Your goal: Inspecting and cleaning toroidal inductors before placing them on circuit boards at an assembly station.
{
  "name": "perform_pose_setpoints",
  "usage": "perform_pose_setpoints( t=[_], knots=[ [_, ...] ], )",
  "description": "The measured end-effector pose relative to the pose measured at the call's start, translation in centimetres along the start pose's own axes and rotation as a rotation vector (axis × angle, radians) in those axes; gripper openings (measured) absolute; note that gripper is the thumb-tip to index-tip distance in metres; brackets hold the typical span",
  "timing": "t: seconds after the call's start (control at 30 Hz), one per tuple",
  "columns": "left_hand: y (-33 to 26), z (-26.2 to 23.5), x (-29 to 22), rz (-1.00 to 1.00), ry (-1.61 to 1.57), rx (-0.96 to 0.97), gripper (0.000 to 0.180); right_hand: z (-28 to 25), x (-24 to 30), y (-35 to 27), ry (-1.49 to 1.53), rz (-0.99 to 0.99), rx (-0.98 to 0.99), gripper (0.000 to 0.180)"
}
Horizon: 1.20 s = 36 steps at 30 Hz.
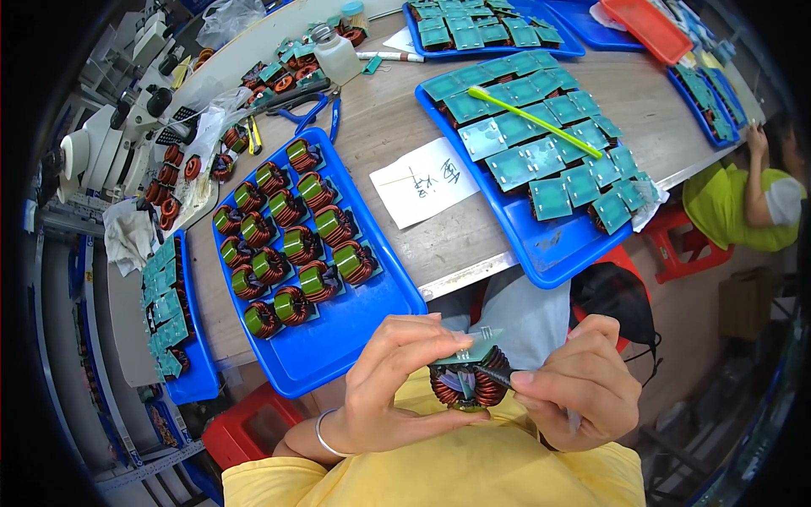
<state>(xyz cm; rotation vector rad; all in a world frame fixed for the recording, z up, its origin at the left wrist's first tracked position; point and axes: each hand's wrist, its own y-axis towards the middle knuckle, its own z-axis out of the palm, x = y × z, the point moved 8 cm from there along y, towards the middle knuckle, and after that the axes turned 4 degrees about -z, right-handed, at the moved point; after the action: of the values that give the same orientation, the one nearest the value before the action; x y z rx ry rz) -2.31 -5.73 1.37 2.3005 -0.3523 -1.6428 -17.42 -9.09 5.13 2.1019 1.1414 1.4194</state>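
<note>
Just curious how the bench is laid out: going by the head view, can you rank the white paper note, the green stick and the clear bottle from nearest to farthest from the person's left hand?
1. White paper note, mid-table, above the left hand.
2. Green stick, lying across the right-hand tray of green boards.
3. Clear bottle, at the far edge.

The coil (470,384) is wound in glossy copper-coloured wire under a smooth teal plastic plate. The trays (355,334) are shiny blue plastic. The table (384,118) looks like pale, matt wood. The note (424,182) is plain white paper. The bangle (322,436) gleams like metal. The shirt (473,473) is soft yellow cloth. The stools (245,431) are smooth red plastic.
</note>
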Motion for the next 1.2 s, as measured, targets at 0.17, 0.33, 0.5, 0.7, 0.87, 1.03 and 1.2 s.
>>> perform_pose_setpoints(
  t=[0.17, 0.33, 0.5, 0.7, 0.87, 1.03, 1.2],
  knots=[
    [0.00, 0.00, 0.02, -0.012, 0.008, 0.001, 0.063, 0.01, -0.05, 0.04, -0.033, -0.010, -0.016, 0.034],
    [0.01, -0.03, -0.01, -0.014, 0.012, 0.000, 0.064, -0.02, -0.03, 0.04, -0.010, -0.018, -0.010, 0.034],
    [0.05, -0.08, 0.00, -0.008, 0.024, -0.003, 0.063, 0.05, -0.11, 0.15, -0.012, -0.018, -0.031, 0.033],
    [0.13, -0.15, -0.13, -0.002, 0.029, -0.008, 0.063, 0.07, -0.08, 0.21, 0.017, -0.015, -0.019, 0.033],
    [0.10, -0.26, -0.09, -0.006, 0.047, -0.012, 0.062, 0.20, -0.13, 0.38, 0.017, -0.015, -0.034, 0.033],
    [0.06, -0.37, -0.17, -0.008, 0.049, -0.022, 0.062, 0.20, -0.06, 0.32, 0.020, -0.009, -0.029, 0.033],
    [0.12, -0.39, -0.23, 0.004, 0.077, -0.021, 0.063, 0.28, -0.19, 0.36, 0.026, -0.009, -0.046, 0.032]
  ],
)
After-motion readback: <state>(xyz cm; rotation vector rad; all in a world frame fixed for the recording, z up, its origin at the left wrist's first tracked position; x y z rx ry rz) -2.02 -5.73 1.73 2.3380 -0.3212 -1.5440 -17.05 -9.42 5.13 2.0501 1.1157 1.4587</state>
